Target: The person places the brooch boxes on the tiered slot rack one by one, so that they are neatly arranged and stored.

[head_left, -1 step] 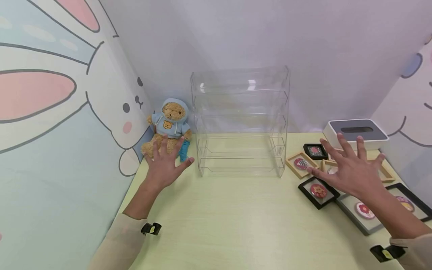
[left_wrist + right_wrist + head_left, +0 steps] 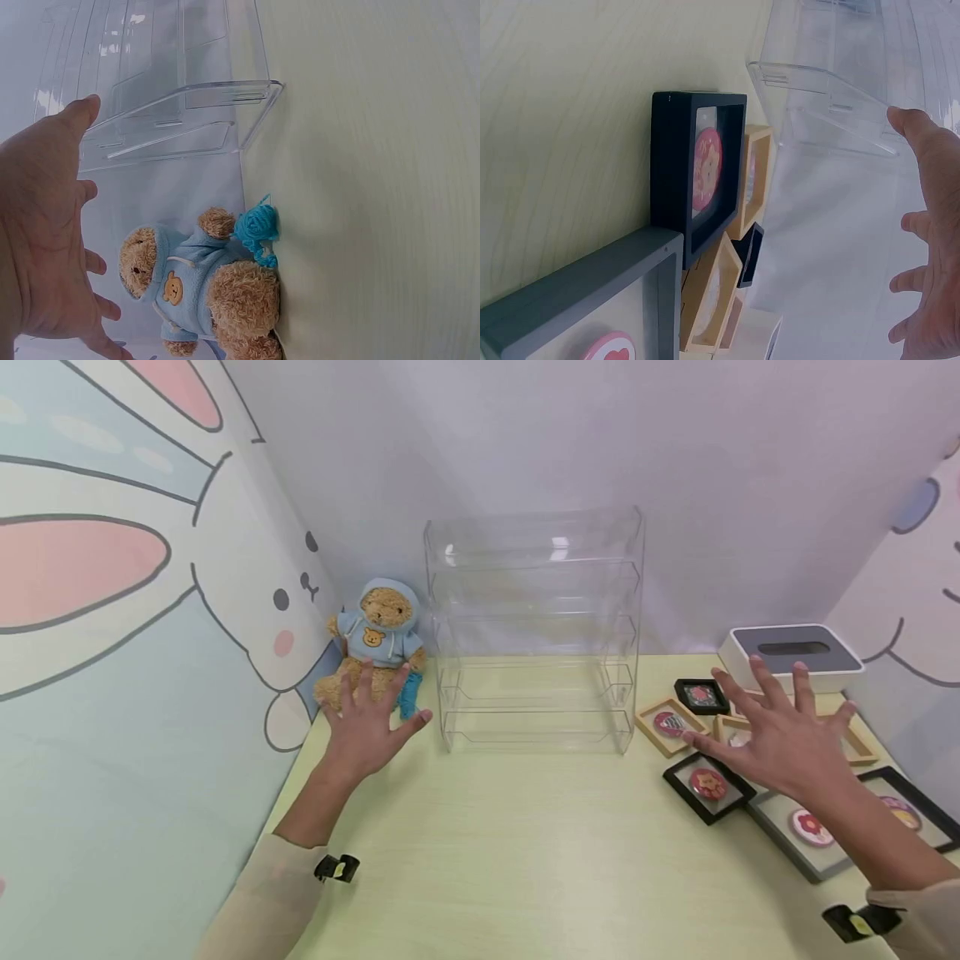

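Observation:
My left hand is held with fingers spread and nothing in it, over the table's left side. Just beyond its fingertips sits a teddy bear in a light blue hoodie, a small bundle of blue yarn beside it. My right hand, also spread and holding nothing, hovers above several small display frames with round badges inside. Nearest its thumb are a wooden frame and a black frame with a red badge. Part of the group is hidden under the right hand and forearm.
Between the hands, a clear acrylic tiered rack stands against the back wall. A white tissue box with a grey top is at the back right. A grey frame lies in front of the other frames. Rabbit-printed wall bounds the left side.

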Demonstrator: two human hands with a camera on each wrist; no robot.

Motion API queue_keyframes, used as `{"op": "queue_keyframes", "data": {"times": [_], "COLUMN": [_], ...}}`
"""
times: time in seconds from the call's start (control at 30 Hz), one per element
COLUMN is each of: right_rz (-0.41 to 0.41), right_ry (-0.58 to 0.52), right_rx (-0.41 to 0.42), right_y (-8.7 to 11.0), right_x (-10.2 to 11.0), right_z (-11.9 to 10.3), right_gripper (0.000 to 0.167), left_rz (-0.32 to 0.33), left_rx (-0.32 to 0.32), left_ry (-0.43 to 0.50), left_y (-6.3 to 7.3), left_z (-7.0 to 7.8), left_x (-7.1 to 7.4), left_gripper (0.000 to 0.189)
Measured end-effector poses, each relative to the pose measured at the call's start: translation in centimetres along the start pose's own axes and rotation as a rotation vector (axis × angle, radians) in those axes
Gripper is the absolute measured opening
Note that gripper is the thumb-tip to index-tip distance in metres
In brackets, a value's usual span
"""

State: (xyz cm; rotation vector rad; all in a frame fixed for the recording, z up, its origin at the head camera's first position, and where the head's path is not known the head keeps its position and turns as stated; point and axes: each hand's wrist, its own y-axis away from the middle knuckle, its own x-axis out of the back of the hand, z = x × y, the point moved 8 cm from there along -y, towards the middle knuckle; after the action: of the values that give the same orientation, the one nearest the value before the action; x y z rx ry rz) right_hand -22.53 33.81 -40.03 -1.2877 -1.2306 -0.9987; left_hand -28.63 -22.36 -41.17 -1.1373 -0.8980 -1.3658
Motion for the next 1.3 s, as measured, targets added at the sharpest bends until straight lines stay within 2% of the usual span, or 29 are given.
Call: {"op": "queue_keyframes", "data": {"times": [0.4, 0.7, 1.03, 1.13, 1.3], "right_rz": [-0.003, -0.023, -0.028, -0.031, -0.040], "right_ry": [-0.005, -0.014, -0.013, -0.014, -0.060], "right_rx": [-0.028, -0.044, -0.034, -0.023, -0.002], "right_y": [0.1, -0.3, -0.8, -1.0, -1.9], "right_x": [0.4, 0.5, -0.4, -0.9, -1.8], "right_z": [0.6, 1.3, 2.2, 2.3, 2.3], "right_gripper": [0.110, 0.110, 0.108, 0.108, 0.106], "left_rz": [-0.021, 0.018, -0.001, -0.044, -0.138], "left_rx": [0.000, -0.036, -0.086, -0.107, -0.167], "left_ry": [-0.006, 0.009, 0.057, 0.127, 0.348], "left_y": [-0.1, -0.4, -1.3, -2.1, -3.6], "left_z": [0.0, 0.4, 0.7, 0.7, 1.1], "left_x": [-0.1, 0.0, -1.2, -1.9, -3.0], "left_gripper": [0.095, 0.094, 0.092, 0.095, 0.099]}}
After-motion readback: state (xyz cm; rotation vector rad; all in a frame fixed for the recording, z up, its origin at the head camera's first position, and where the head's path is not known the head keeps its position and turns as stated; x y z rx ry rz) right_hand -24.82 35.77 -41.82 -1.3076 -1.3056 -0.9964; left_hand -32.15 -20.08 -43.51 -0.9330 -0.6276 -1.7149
